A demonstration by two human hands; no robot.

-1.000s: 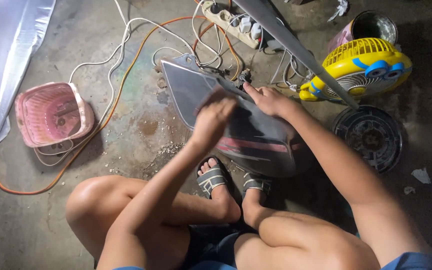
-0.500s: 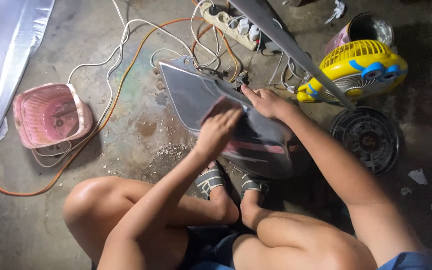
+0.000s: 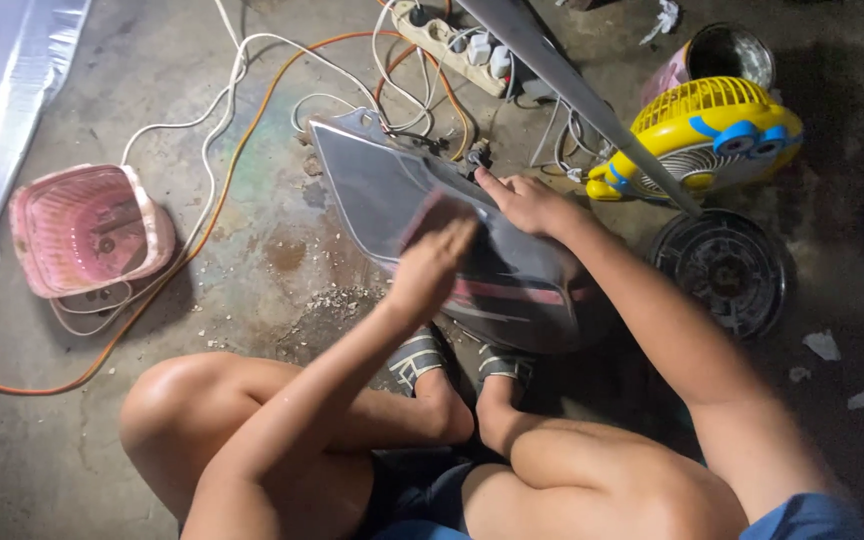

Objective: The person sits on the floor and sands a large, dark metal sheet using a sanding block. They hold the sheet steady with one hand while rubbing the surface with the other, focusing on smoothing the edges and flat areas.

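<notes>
A dark grey motorcycle body panel (image 3: 367, 190) with a pink stripe lies on the concrete floor in front of my feet. My left hand (image 3: 430, 268) presses a small reddish-brown sheet of sandpaper (image 3: 430, 213) flat against the middle of the panel. My right hand (image 3: 530, 203) grips the panel's far upper edge and steadies it. My sandalled feet sit right under the panel's near end.
A pink plastic basket (image 3: 87, 232) stands at the left among white and orange cables (image 3: 214, 190). A power strip (image 3: 452, 38), a slanted metal bar (image 3: 577, 92), a yellow fan (image 3: 707, 135), a tin can (image 3: 727, 50) and a round black grille (image 3: 727, 270) lie beyond and to the right.
My left hand has slid the sandpaper down the panel toward me. My right hand stays on the upper edge.
</notes>
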